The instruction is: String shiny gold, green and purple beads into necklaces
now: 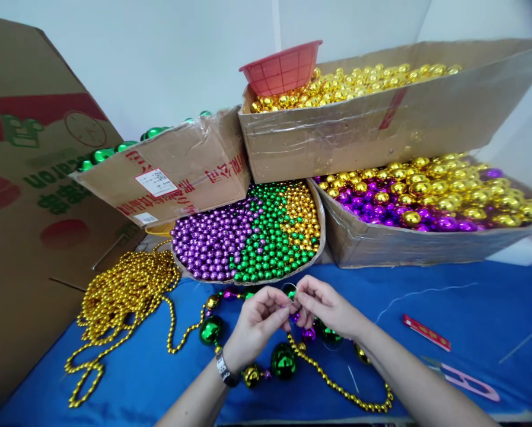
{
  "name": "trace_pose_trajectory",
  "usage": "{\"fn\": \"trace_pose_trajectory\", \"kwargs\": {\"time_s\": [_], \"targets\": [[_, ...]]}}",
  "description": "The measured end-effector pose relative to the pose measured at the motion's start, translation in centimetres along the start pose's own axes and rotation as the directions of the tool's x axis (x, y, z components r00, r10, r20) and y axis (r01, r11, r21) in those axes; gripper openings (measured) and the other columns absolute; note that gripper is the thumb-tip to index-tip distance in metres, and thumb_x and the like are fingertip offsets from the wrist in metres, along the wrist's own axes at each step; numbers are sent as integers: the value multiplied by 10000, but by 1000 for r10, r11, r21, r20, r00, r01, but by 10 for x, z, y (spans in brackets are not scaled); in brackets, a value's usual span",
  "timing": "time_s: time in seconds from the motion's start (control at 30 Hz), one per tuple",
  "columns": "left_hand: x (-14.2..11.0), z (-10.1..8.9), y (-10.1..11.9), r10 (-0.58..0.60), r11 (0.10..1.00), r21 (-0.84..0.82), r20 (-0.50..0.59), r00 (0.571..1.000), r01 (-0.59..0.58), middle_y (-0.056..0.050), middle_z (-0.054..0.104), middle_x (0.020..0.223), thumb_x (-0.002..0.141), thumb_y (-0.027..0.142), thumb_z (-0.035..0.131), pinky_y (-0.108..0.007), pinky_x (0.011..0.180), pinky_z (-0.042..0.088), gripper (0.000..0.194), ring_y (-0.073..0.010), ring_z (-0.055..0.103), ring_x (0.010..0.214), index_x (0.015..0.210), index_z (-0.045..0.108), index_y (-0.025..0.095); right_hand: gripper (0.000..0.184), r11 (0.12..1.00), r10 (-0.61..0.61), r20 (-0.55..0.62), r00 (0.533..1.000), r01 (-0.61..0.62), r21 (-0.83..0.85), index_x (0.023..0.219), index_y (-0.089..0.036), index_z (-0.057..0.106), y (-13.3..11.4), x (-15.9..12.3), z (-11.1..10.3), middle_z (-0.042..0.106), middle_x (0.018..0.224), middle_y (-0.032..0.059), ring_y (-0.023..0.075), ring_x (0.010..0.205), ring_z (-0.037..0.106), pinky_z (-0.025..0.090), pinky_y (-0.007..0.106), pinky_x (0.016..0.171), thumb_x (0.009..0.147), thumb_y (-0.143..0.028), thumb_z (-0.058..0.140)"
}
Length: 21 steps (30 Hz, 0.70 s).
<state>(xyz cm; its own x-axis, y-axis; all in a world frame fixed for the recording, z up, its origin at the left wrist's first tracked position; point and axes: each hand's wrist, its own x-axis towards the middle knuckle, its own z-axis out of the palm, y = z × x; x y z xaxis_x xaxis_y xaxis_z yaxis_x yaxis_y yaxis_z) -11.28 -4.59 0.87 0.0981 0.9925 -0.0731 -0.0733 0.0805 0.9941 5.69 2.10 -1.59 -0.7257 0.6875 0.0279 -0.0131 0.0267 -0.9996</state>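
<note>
My left hand (262,317) and my right hand (325,305) meet above the blue cloth, fingertips pinched close together. Between them a small loop of thin pale thread (289,286) shows, with its ends hidden by the fingers. Directly beneath lies a beaded necklace with large green balls (284,360), smaller gold balls (251,375) and purple beads (309,334). A strand of small gold beads (337,388) hangs from near my fingers and curves right across the cloth. A watch or bracelet (225,369) circles my left wrist.
A heap of gold bead strands (127,290) lies left. Behind are a tray of purple, green and gold beads (212,243), cartons of gold balls (368,142), mixed balls (381,237) and green balls (194,172). Pink-handled scissors (470,382) and a red strip (426,332) lie right.
</note>
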Motion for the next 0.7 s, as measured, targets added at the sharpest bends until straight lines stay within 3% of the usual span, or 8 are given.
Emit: {"fn": "trace_pose_trajectory", "kwargs": {"time_s": [0.13, 0.23, 0.37, 0.43, 0.5, 0.6, 0.7], "targets": [[-3, 0, 7, 124, 977, 170, 24, 992, -126, -45, 567, 852, 843, 218, 533, -280, 648, 478, 98, -135, 581, 692, 781, 568, 152, 221, 975, -68, -70, 995, 52, -214, 925, -194, 517, -7, -1, -7, 584, 778, 6, 138, 724, 607, 491, 249, 610, 918, -394, 424], [-5, 1, 10, 257, 854, 450, 69, 964, -260, -56, 535, 858, 859, 159, 464, -281, 702, 459, 188, -151, 553, 776, 728, 598, 154, 182, 903, -144, -47, 988, 112, -414, 876, -209, 611, -17, -6, -14, 586, 796, 19, 157, 779, 544, 427, 290, 721, 894, -341, 486], [-10, 6, 8, 365, 630, 702, 112, 924, -333, -90, 507, 956, 869, 108, 376, -295, 745, 449, 251, -171, 523, 853, 966, 599, 172, 205, 814, -185, 20, 983, 164, -557, 810, -213, 619, -25, -12, -18, 559, 764, 15, 154, 743, 511, 376, 281, 703, 908, -294, 458], [-11, 10, 6, 373, 584, 737, 129, 919, -340, -110, 492, 1014, 863, 125, 401, -309, 786, 448, 283, -187, 514, 900, 1092, 560, 168, 226, 797, -187, 35, 982, 172, -579, 802, -207, 593, -27, -13, -17, 555, 752, 4, 140, 723, 514, 372, 261, 672, 928, -278, 419], [-10, 14, 6, 357, 579, 738, 153, 921, -347, -121, 488, 1045, 845, 175, 479, -321, 832, 441, 310, -206, 504, 951, 1148, 539, 161, 234, 792, -187, 42, 981, 177, -584, 808, -201, 571, -30, -13, -14, 560, 757, -6, 126, 718, 521, 376, 246, 655, 942, -276, 394], [-7, 17, 9, 342, 606, 720, 150, 928, -339, -109, 521, 982, 846, 220, 511, -308, 799, 445, 221, -199, 521, 902, 1036, 607, 160, 229, 786, -197, 43, 979, 184, -590, 824, -197, 557, -37, -12, -11, 565, 787, -8, 118, 743, 527, 382, 241, 673, 950, -274, 382], [-5, 10, 14, 295, 740, 619, 54, 954, -264, -87, 557, 923, 873, 215, 475, -287, 751, 445, 186, -175, 543, 839, 858, 655, 167, 216, 762, -200, 40, 979, 182, -622, 858, -201, 579, -43, -15, -20, 566, 806, 0, 126, 756, 518, 381, 254, 689, 944, -276, 396]]}}
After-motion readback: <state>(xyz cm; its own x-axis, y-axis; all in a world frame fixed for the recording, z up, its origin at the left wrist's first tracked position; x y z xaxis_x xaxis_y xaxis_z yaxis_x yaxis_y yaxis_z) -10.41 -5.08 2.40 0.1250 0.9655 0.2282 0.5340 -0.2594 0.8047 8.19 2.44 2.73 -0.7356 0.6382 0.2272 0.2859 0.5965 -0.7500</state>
